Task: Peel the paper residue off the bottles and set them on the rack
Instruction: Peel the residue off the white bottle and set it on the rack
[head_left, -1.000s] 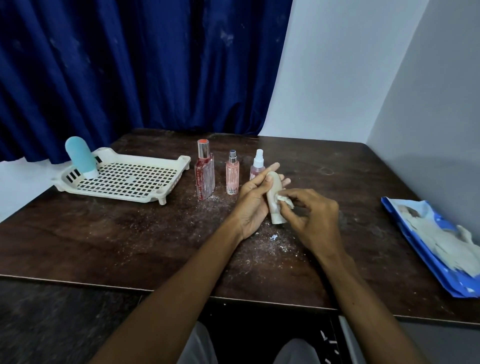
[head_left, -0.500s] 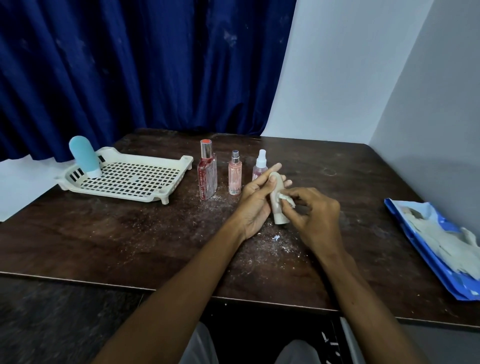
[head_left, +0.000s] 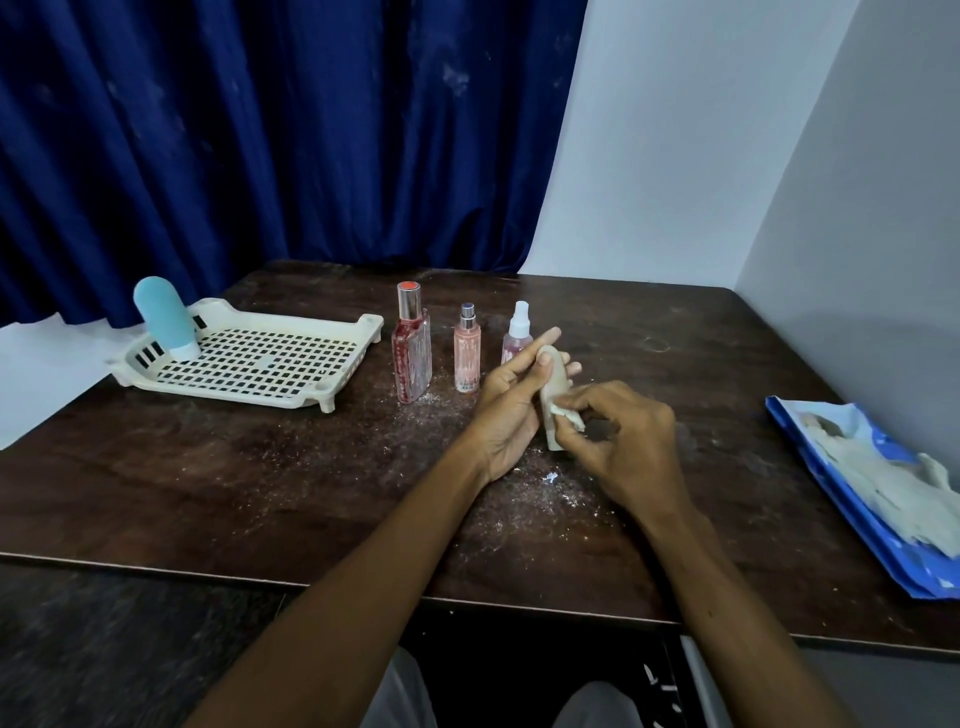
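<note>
My left hand (head_left: 511, 402) holds a small cream bottle (head_left: 554, 384) upright at the table's middle, thumb on its front. My right hand (head_left: 621, 441) pinches a curl of white paper residue (head_left: 566, 414) half peeled from the bottle's side. Behind them stand a tall red bottle (head_left: 413, 353), a pink bottle (head_left: 466, 353) and a white-capped spray bottle (head_left: 518, 332), partly hidden by my fingers. A cream perforated rack (head_left: 249, 358) lies at the left with a blue bottle (head_left: 163, 322) standing cap-down in its far corner.
White paper crumbs are scattered over the dark wooden table (head_left: 260, 478) around my hands. A blue plastic bag (head_left: 878, 483) holding torn paper lies at the right edge. A blue curtain hangs behind, and grey walls close in on the right.
My right hand has drawn the paper strip a little farther off the bottle, towards the right. The left hand keeps its grip. The view has shifted slightly.
</note>
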